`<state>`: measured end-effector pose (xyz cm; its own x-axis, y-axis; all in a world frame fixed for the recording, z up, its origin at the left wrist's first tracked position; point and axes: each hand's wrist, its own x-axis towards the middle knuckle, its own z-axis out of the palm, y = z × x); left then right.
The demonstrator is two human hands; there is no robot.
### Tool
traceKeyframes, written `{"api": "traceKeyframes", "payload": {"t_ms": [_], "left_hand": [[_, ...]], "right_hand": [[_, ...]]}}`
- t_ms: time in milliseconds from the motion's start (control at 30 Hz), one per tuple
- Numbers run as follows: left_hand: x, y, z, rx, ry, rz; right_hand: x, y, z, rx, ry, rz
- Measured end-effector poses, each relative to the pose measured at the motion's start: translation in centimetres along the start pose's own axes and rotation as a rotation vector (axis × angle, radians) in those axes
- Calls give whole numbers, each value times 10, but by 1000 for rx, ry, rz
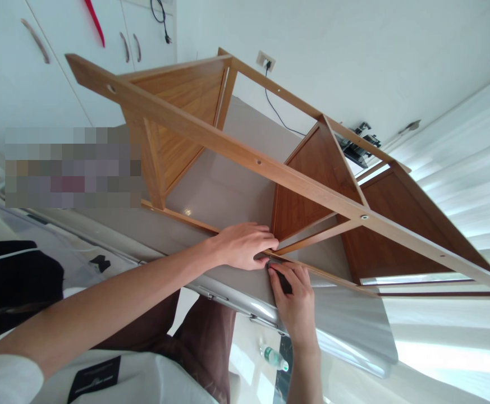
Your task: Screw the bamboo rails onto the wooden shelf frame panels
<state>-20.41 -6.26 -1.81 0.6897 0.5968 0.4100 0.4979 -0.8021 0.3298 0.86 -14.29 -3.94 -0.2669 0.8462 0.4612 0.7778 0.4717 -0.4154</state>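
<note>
A wooden shelf frame [253, 163] with slatted panels lies on its side across a grey tabletop [236, 185]. My left hand [245, 245] reaches in from the left, fingers closed on the frame's near lower rail beside the middle panel [303, 185]. Just to the right, my right hand [294, 289] comes up from below, its thumb and fingers pinched against the outer side of the same rail. Something small and dark may be at those fingertips, but it is too hidden to name. The two hands' fingertips are almost touching.
White cupboards [59, 62] stand behind on the left. A plug sits in a wall socket [265, 60], its black cable running behind the frame. Black equipment [360, 146] lies beyond the frame. A plastic bottle [274, 357] is below the table edge. White curtains [459, 196] hang at right.
</note>
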Motion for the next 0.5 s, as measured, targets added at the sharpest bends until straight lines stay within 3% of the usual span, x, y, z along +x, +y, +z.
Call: {"api": "traceKeyframes", "payload": {"t_ms": [500], "left_hand": [[0, 0, 1, 1, 13, 0]], "right_hand": [[0, -2, -3, 48, -25, -15]]}}
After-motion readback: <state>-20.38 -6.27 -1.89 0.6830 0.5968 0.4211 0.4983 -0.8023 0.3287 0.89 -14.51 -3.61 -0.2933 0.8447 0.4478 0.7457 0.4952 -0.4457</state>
